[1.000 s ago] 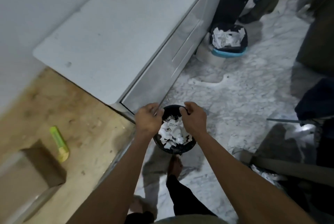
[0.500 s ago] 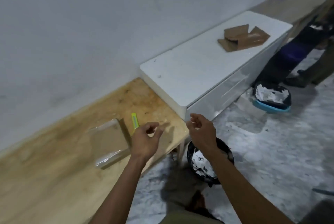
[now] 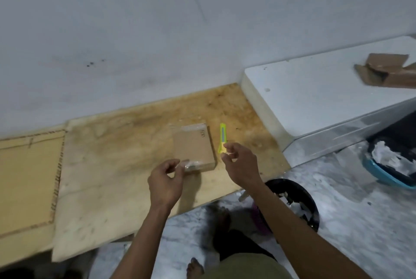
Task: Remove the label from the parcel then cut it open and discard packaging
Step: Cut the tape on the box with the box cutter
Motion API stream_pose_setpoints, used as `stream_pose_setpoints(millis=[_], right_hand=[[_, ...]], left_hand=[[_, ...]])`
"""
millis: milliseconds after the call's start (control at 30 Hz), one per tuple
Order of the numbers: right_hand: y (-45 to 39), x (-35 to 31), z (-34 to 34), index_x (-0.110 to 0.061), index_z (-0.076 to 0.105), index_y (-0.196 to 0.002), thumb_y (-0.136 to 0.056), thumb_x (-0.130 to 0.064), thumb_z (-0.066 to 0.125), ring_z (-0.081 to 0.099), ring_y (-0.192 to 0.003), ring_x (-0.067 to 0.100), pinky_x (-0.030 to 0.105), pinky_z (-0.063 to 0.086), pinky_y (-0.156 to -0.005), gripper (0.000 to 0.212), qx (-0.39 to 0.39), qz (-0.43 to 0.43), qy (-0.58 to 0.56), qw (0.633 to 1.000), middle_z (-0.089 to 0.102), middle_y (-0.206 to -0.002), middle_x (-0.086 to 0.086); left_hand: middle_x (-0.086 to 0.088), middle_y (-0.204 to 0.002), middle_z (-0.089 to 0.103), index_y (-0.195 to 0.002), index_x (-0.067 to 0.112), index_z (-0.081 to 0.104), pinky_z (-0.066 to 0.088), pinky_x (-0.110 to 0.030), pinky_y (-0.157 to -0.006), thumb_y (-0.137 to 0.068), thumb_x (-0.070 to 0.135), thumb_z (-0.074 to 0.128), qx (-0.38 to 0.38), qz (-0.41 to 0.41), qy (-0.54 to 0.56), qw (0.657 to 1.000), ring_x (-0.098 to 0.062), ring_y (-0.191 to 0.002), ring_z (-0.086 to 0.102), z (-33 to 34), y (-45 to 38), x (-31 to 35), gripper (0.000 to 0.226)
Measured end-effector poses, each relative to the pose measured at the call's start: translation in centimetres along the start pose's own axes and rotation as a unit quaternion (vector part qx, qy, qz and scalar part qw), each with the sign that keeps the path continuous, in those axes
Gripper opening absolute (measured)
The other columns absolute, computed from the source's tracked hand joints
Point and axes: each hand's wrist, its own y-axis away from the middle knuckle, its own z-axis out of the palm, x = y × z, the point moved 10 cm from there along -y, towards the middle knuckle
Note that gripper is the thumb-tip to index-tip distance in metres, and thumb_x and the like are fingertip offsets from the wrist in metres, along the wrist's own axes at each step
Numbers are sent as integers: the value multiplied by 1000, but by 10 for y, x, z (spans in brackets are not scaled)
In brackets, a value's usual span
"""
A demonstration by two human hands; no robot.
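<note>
One parcel [image 3: 193,146]. One yellow-green utility knife [image 3: 222,137]. Two bins holding white paper scraps: black bin [image 3: 301,197], blue-rimmed bin [image 3: 387,173]. One flattened cardboard box [image 3: 387,71]. Two hands: left hand [image 3: 165,180], right hand [image 3: 240,162].

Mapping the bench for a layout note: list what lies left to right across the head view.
Brown cardboard parcel → yellow-green utility knife → black round bin → flattened brown cardboard

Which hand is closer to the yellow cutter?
Right. The right hand has its fingertips just at the yellow cutter's near end; the left hand is across the parcel, at its near corner.
</note>
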Motion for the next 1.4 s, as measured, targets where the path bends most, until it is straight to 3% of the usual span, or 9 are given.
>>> stream_pose_setpoints(millis=[100,200,333,400,633,967,1133,1267,1400], right_hand=[[-26,6,17,-19,69,-112,-89,-21,65,64,-87,16,27,49,-82,23,-13,18,14,1000,68,-101,-2],[-57,20,26,-18,68,-113,-90,-18,64,65,-89,18,25,47,-80,23,-17,42,31,999,68,-99,-2],[-94,44,31,-15,67,-115,-91,-12,60,66,-100,19,13,34,-75,26,-15,79,66,995,69,-107,2],[-109,54,34,-14,67,-114,-91,-12,57,64,-105,21,15,34,-76,25,-16,91,87,992,70,-111,4],[-142,78,40,-16,67,-103,-88,-19,67,65,-95,30,27,38,-67,15,15,153,93,984,69,-101,8],[-152,82,57,-24,61,-112,-88,-27,69,62,-103,30,31,41,-71,25,-12,189,145,971,71,-102,6],[-153,82,65,-19,66,-108,-88,-17,69,63,-102,29,27,40,-73,20,-15,232,84,969,70,-103,6],[-161,67,61,-7,70,-104,-90,-8,61,58,-87,17,17,38,-73,17,-13,178,19,984,61,-89,0],[-168,57,71,-12,60,-114,-96,-12,55,64,-75,17,28,49,-64,19,-68,171,-125,975,71,-94,5]], left_hand=[[4,-99,73,-96,22,73,47,-28,-87,-91,25,69,23,-10,-13,1000,-14,-96,66,1,-17,-13,7],[-6,-113,72,-119,10,69,44,-27,-86,-92,27,67,42,-27,-31,998,-19,-104,64,9,-39,-25,32],[-15,-127,61,-133,11,56,41,-29,-87,-94,34,64,42,-33,-81,995,-27,-114,58,30,-64,-30,46],[-17,-135,51,-139,13,49,43,-35,-95,-94,39,62,33,-35,-102,994,-33,-124,51,44,-76,-33,54],[-9,-154,28,-143,37,37,45,-53,-103,-88,63,58,5,-43,-159,986,-34,-137,39,86,-96,-37,64],[-8,-143,37,-144,36,27,52,-51,-86,-90,65,51,14,-54,-214,975,-37,-123,49,96,-91,-32,66],[-11,-139,39,-144,34,26,56,-49,-79,-91,65,50,17,-41,-232,972,-35,-119,51,98,-92,-32,66],[-11,-143,37,-145,34,26,56,-47,-80,-91,65,49,24,-53,-242,969,-33,-121,51,98,-91,-36,66],[-13,-146,35,-145,36,26,56,-53,-81,-92,66,45,31,-59,-263,962,-37,-122,50,99,-91,-38,64]])
